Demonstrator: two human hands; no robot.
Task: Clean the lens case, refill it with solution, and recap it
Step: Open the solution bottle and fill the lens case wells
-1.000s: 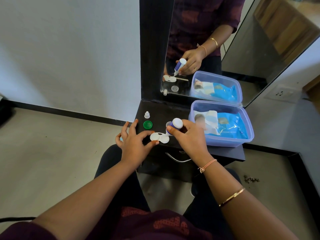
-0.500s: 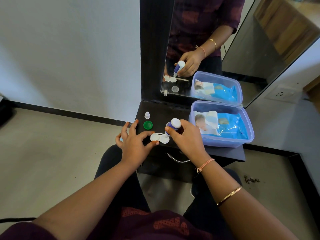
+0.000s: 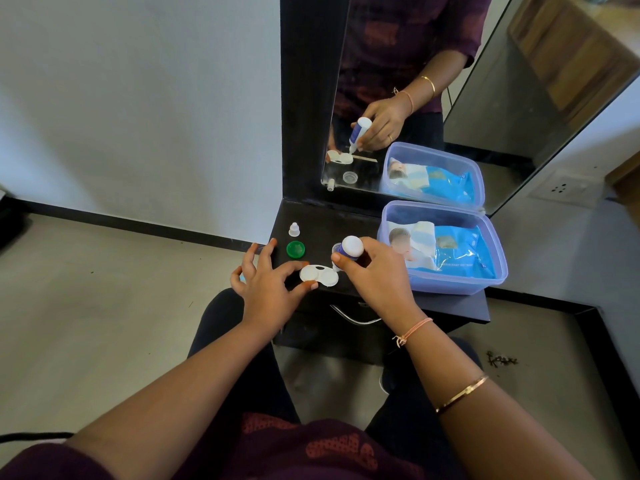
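A white two-well plastic lens case is steadied by the left hand; an inverted blue-and-white solution bottle is gripped in the right hand.

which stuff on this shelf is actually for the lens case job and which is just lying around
For the job:
lens case, steadied by the left hand
solution bottle, tipped in the right hand
green cap
small white cap

Just lying about:
plastic tub holding a blue wipes pack
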